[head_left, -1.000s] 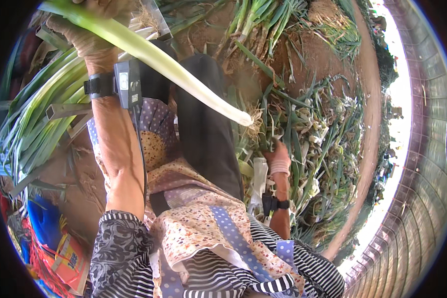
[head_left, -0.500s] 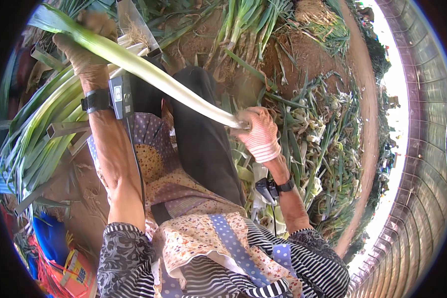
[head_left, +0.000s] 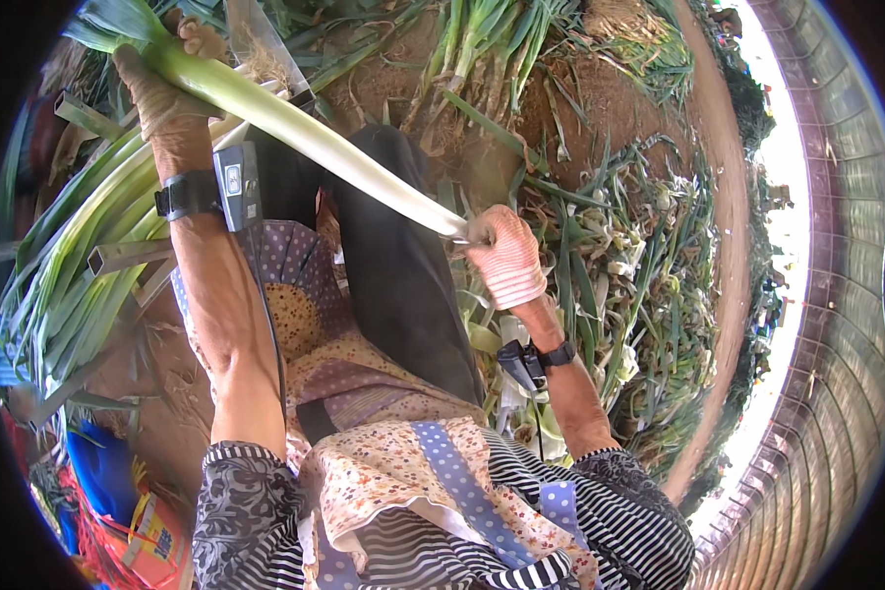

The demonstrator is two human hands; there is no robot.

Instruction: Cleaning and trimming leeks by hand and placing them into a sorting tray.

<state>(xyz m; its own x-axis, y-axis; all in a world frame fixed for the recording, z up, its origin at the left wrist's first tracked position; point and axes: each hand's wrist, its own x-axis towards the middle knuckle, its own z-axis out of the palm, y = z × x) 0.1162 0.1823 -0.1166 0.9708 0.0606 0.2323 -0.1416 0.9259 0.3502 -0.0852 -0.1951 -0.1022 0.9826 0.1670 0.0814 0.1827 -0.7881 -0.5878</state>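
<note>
the long leek [head_left: 315,138] hangs in the air on a slant, up over the lap, leafy green top at the upper left & white end to the right. the left grip [head_left: 162,103] is wrapped round the green part, thumb on one side & fingers on the other. the right grip [head_left: 506,256], in a pale stripy glove, is closed at the white end & seems to pinch it. a tiny shiny bit shows by the thumb, maybe a blade, too small to tell. can't see the roots b/c the glove hides that end

step in hand, my guess: cleaning up the root end. next move prob needs the left grip to keep the leek firm & the right grip to do a small, careful pull or cut, w/ the thumb out of the way

room: lots of open air over the dark trouser leg [head_left: 403,275] & the apron [head_left: 393,472]. the left side is tight: more leeks [head_left: 79,285] lie just beside the left arm, & a metal bar [head_left: 133,256] pokes its hard end near the wrist. a loose heap of leek scraps [head_left: 649,295] lies just right of the right grip, soft stuff, so bumps there prob don't matter. the ridged wall [head_left: 855,442] is well apart, far right. a thin cord [head_left: 539,423] hangs from the right wrist box [head_left: 521,364], could snag on a big swing
</note>
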